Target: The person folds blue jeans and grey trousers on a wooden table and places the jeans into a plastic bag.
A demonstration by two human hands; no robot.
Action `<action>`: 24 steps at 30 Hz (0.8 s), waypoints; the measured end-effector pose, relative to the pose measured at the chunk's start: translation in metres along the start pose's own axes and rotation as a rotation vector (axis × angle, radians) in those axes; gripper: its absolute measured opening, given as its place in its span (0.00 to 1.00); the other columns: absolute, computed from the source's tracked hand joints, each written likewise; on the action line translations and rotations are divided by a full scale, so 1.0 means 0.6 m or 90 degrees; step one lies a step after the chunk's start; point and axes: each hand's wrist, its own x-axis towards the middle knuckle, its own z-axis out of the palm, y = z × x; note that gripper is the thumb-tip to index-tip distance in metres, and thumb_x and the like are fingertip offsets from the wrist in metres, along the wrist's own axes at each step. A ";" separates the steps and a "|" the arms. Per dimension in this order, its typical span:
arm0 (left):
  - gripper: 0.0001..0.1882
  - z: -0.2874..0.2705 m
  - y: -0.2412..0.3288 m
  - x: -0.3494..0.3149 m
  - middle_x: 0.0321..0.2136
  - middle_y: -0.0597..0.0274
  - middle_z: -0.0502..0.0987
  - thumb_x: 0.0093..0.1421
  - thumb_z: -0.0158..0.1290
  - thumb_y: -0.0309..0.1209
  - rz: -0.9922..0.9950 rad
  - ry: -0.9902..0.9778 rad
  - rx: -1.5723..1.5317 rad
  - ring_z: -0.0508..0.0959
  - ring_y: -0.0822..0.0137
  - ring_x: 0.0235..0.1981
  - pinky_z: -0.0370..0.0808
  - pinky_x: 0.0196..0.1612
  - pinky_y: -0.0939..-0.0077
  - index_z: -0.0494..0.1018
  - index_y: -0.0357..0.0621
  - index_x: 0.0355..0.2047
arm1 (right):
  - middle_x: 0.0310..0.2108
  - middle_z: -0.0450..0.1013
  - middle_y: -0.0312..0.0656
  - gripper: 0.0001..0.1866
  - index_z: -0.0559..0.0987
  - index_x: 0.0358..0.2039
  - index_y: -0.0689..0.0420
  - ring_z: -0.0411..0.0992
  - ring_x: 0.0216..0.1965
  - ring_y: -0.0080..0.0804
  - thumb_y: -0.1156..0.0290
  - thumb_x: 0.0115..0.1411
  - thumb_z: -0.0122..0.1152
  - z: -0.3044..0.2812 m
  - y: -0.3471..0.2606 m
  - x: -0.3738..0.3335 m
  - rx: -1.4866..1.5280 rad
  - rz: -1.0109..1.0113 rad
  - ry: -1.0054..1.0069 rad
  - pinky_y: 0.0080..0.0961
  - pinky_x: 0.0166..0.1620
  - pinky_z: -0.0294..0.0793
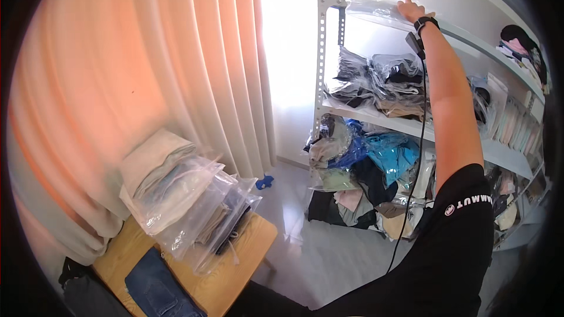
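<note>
Note right hand (412,10) raised to the clear plastic packaging (370,10) lying at the left end of the top shelf (470,37), with fingers partly bent at the film. Cannot tell whether gripping any of it. Cannot see left hand.

Might drag the packaging over the shelf edge if pulled hard — blame thin, slippery film. Might snag the black cable (424,82), hanging close beside the forearm, on rack or bags. Might topple the bagged stack (182,196) on the wooden table (258,238) if bumped; suspect slick, uneven layers.

Count: one watch (424,23), one cable, one table, one pair of jeans (155,285), one blue item (265,182) on the floor, one stack — several bags in it, exact number unclear. Cannot count layers of packaging overhead.
</note>
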 end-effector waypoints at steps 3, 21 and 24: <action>0.24 -0.003 -0.004 -0.007 0.47 0.43 0.70 0.55 0.55 0.30 0.038 0.011 0.015 0.68 0.50 0.48 0.62 0.56 0.60 0.65 0.30 0.50 | 0.64 0.56 0.36 0.31 0.59 0.64 0.37 0.48 0.67 0.44 0.51 0.57 0.40 0.003 -0.002 -0.002 -0.004 0.000 0.021 0.67 0.61 0.32; 0.20 -0.006 0.047 0.001 0.44 0.42 0.70 0.56 0.52 0.28 0.009 -0.007 -0.008 0.70 0.50 0.45 0.64 0.52 0.61 0.66 0.29 0.48 | 0.32 0.79 0.38 0.10 0.83 0.32 0.58 0.74 0.37 0.24 0.68 0.50 0.65 -0.034 0.063 0.028 0.776 0.031 0.486 0.21 0.43 0.72; 0.21 -0.005 0.071 0.007 0.44 0.42 0.70 0.56 0.53 0.29 0.035 -0.018 -0.014 0.70 0.50 0.44 0.65 0.51 0.61 0.66 0.29 0.47 | 0.30 0.75 0.38 0.10 0.80 0.32 0.59 0.72 0.34 0.24 0.68 0.52 0.63 -0.076 0.089 -0.020 0.918 0.027 0.624 0.22 0.40 0.72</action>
